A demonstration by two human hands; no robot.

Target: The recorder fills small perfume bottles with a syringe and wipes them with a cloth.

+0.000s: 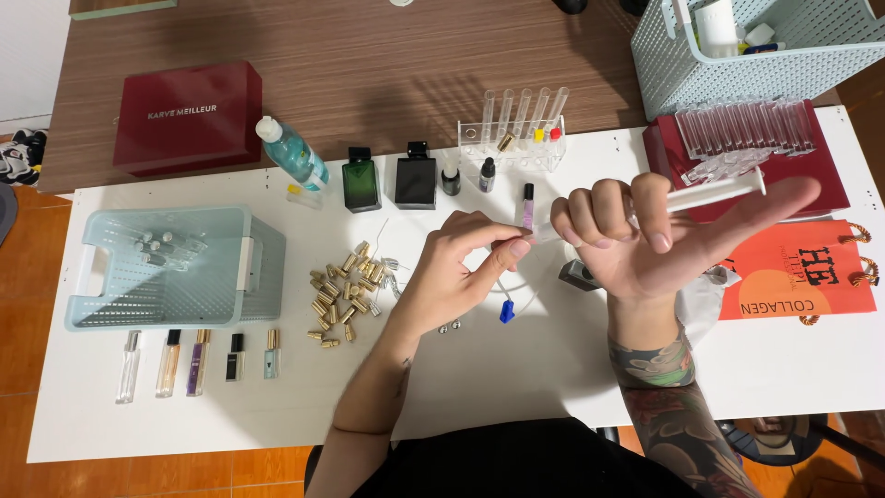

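I see my right hand (pixel 645 242) raised over the white table (pixel 516 369), its index, middle and ring fingers (pixel 608 212) curled tight around a clear plastic syringe (pixel 710 195), while the thumb sticks out straight to the right, free of the barrel. The syringe lies nearly level, plunger end pointing right over the dark red box (pixel 830 175), tip pointing left. My left hand (pixel 456 267) meets that tip: thumb and forefinger (pixel 512 249) are pinched nearly closed on something small at the syringe's nozzle, too small for me to name; the other fingers fold loosely under.

Just behind the pinch stands a small vial with purple liquid (pixel 527 205), and beyond it a clear test-tube rack (pixel 516 138). Below my left hand lie a blue cap (pixel 506 312) and, further left, a scatter of gold caps (pixel 346 290). A pale blue basket (pixel 166 267) sits well to the left.
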